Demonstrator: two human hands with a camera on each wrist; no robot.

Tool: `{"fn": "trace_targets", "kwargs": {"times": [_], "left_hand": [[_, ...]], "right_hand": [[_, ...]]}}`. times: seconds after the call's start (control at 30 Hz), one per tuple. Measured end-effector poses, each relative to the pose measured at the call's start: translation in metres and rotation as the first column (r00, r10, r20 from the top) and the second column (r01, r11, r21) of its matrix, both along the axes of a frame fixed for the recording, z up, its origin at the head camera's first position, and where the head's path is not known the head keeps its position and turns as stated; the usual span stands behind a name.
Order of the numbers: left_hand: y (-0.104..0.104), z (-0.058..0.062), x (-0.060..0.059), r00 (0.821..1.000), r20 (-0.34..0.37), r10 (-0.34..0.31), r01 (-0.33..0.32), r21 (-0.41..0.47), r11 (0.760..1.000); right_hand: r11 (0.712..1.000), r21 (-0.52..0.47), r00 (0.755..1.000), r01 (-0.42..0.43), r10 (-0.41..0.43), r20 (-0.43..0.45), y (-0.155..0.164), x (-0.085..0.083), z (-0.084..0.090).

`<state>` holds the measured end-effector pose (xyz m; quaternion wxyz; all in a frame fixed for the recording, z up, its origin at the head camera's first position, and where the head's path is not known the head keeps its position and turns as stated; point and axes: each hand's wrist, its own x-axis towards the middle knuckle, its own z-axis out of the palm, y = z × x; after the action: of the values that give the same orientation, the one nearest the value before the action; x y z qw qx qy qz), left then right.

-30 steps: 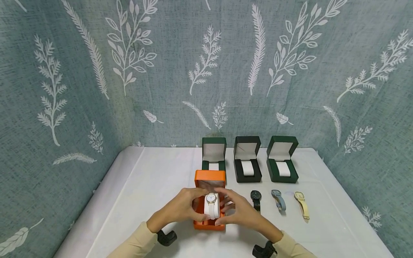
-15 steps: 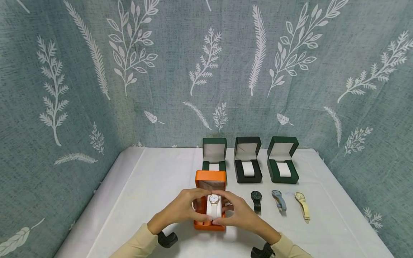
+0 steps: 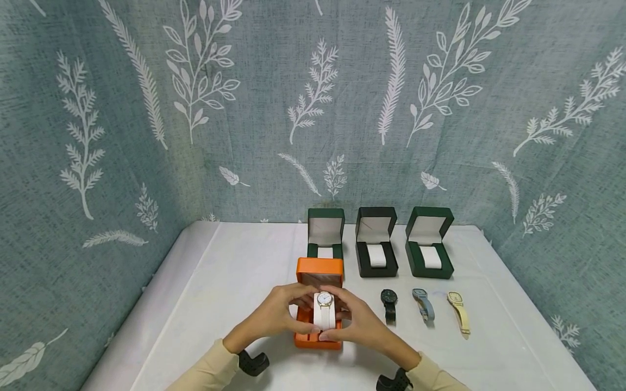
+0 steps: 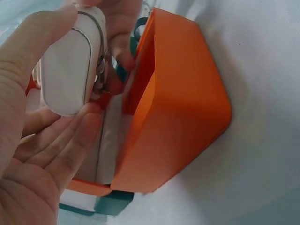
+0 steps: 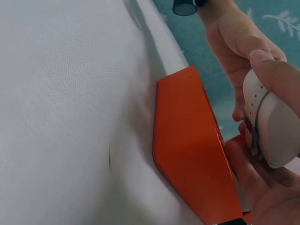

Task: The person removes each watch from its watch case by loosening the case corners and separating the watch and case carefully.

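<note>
Head view, my left hand and right hand both pinching the white watch on its cushion, held over the open orange box near the table's front edge, three loose watches just right.

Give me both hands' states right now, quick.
Left hand: holding the white watch on its cushion over the orange box.
Right hand: holding the same watch from the other side.
</note>
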<state>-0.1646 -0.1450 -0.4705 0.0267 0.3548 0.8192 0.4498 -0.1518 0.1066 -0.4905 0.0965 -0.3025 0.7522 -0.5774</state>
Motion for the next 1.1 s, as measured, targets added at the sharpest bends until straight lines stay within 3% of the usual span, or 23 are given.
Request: {"fn": "trace_targets", "kwargs": {"times": [0.53,0.83,1.1], "left_hand": [[-0.0016,-0.0007,-0.0002,0.999,0.021,-0.037,0.037,0.000,0.999],[-0.0022,-0.0004,-0.0030,0.998,-0.013,-0.057,0.057,-0.014,0.998],[-0.0019,0.0028,-0.0023,0.997,-0.044,-0.059,0.058,-0.027,0.998]], "right_hand": [[1.000,0.009,1.000,0.012,-0.012,-0.023,-0.0037,0.0010,-0.0041],[1.000,0.014,0.999,-0.027,0.027,-0.032,-0.0014,-0.0018,-0.0036],[1.000,0.019,1.000,-0.008,0.008,0.004,-0.0011,0.0002,0.0012]]}}
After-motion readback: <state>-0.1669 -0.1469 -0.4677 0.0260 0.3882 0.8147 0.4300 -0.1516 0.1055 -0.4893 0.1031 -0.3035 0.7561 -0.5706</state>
